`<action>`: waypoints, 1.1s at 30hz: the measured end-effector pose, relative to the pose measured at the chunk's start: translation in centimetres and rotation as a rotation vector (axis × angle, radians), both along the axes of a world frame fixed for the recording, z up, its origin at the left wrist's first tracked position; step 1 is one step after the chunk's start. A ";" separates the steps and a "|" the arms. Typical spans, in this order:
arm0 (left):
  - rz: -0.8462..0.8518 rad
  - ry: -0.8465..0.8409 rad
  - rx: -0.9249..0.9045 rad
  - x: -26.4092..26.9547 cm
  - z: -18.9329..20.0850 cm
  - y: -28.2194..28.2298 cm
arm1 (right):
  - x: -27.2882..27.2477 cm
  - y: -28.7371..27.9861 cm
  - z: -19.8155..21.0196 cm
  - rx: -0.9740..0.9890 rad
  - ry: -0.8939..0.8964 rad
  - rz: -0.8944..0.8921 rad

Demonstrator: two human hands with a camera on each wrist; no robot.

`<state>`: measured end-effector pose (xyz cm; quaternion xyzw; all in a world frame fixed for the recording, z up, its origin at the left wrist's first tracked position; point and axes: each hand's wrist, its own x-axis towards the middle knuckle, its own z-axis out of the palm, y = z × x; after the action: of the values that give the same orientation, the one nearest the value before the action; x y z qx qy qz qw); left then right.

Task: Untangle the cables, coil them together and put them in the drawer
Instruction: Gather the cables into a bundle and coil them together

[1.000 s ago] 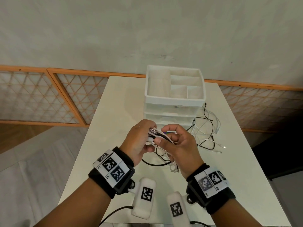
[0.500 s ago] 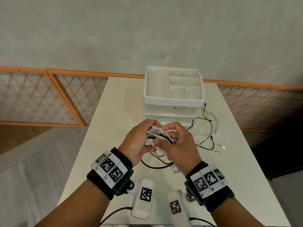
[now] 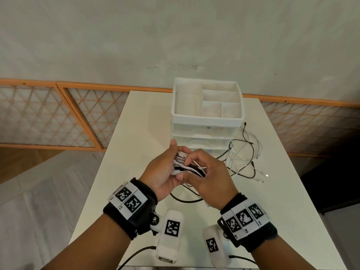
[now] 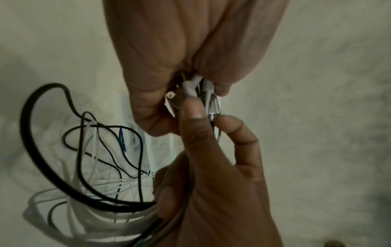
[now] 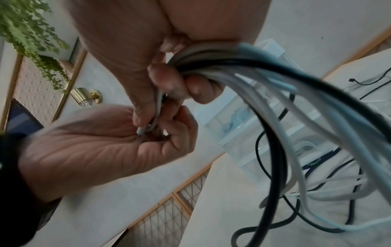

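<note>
Several black and white cables lie tangled on the white table, right of the white drawer unit. Their plug ends are gathered in a bundle between my two hands, just in front of the drawers. My left hand grips the plug ends in its curled fingers. My right hand holds the cable bundle in its curled fingers and pinches a white cable end with thumb and forefinger. Loops hang down from the hands to the table.
The drawer unit's top tray has open compartments, and its drawers look closed. An orange-framed lattice panel runs along the wall behind the table. The table edge drops off to the left over the grey floor.
Both hands stayed together in front of the drawers, working the plug ends. The left fingers lifted slightly and the right hand shifted a little toward the left hand.
</note>
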<state>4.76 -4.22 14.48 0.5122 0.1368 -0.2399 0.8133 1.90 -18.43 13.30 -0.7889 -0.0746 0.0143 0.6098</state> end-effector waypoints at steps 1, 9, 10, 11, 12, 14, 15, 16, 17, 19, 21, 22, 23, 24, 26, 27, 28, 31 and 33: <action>-0.019 -0.016 0.044 -0.1 0.0 -0.1 | 0.0 0.1 -0.1 -0.012 -0.007 -0.019; -0.155 -0.072 0.170 -0.2 0.4 -0.2 | 0.4 -0.2 0.0 -0.060 -0.021 -0.073; -0.146 -0.079 0.174 0.0 0.5 0.0 | 0.4 -0.3 0.0 -0.063 -0.022 -0.068; -0.127 -0.094 0.183 0.2 0.5 0.2 | 0.4 -0.4 0.1 -0.061 -0.014 -0.062; -0.099 -0.115 0.199 0.4 0.5 0.5 | 0.4 -0.5 0.1 -0.056 0.001 -0.056; -0.060 -0.146 0.220 0.6 0.7 0.8 | 0.3 -0.6 0.1 -0.045 0.025 -0.039; -0.070 -0.157 0.222 0.6 0.8 0.9 | 0.2 -0.6 0.2 -0.041 0.028 -0.027; -0.101 -0.169 0.233 0.5 0.9 0.9 | 0.2 -0.6 0.3 -0.035 0.027 -0.017; -0.143 -0.185 0.258 0.4 0.9 0.8 | 0.2 -0.6 0.3 -0.028 0.022 -0.012; -0.241 -0.223 0.325 0.1 0.8 0.6 | 0.2 -0.6 0.3 -0.034 0.007 -0.014; -0.319 -0.238 0.351 -0.2 0.9 0.6 | 0.3 -0.6 0.4 -0.054 -0.015 -0.017; -0.350 -0.242 0.354 -0.3 0.9 0.6 | 0.2 -0.6 0.4 -0.059 -0.016 -0.011; -0.369 -0.245 0.362 -0.3 0.9 0.8 | 0.2 -0.6 0.5 -0.058 -0.011 0.000; -0.369 -0.252 0.376 -0.3 0.9 0.8 | 0.2 -0.6 0.5 -0.055 -0.007 0.014; -0.316 -0.269 0.413 -0.2 0.6 0.8 | 0.2 -0.5 0.6 -0.089 -0.032 0.031; -0.270 -0.268 0.431 -0.1 0.5 0.8 | 0.3 -0.4 0.5 -0.129 -0.054 0.030; -0.225 -0.259 0.440 -0.1 0.5 0.7 | 0.4 -0.5 0.4 -0.168 -0.062 0.026; -0.133 -0.253 0.436 0.1 0.4 0.6 | 0.7 -0.8 0.2 -0.218 -0.028 0.049; -0.074 -0.254 0.439 0.4 0.4 0.9 | 0.7 -1.4 0.2 -0.285 0.001 0.077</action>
<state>5.11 -3.37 14.89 0.7071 0.0633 -0.1679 0.6840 2.63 -19.80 13.49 -0.8640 -0.1016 0.0485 0.4908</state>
